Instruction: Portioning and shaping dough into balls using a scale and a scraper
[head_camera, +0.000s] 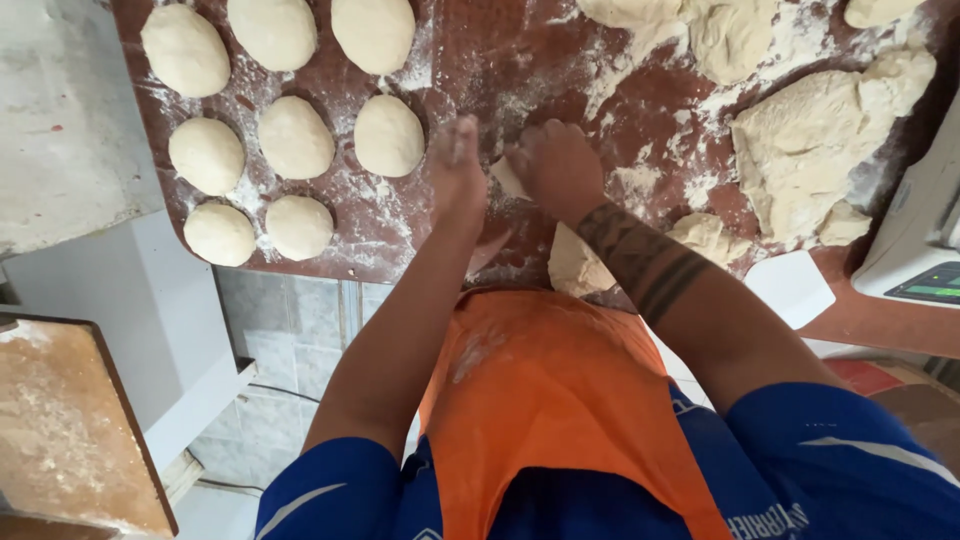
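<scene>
My left hand (455, 170) and my right hand (557, 165) are pressed together around a small piece of dough (508, 178) on the floured brown table (500, 60). Only a pale sliver of that dough shows between the palms. Both hands are dusted with flour. To the left lie several shaped dough balls (295, 137) in rows. Another dough piece (574, 265) sits by my right forearm at the table's near edge.
A large rough dough mass (815, 140) lies at the right, with smaller lumps (730, 35) behind it. A white scraper (790, 288) and a white scale (915, 240) sit at the right edge. A floured wooden board (60, 430) stands lower left over a tiled floor.
</scene>
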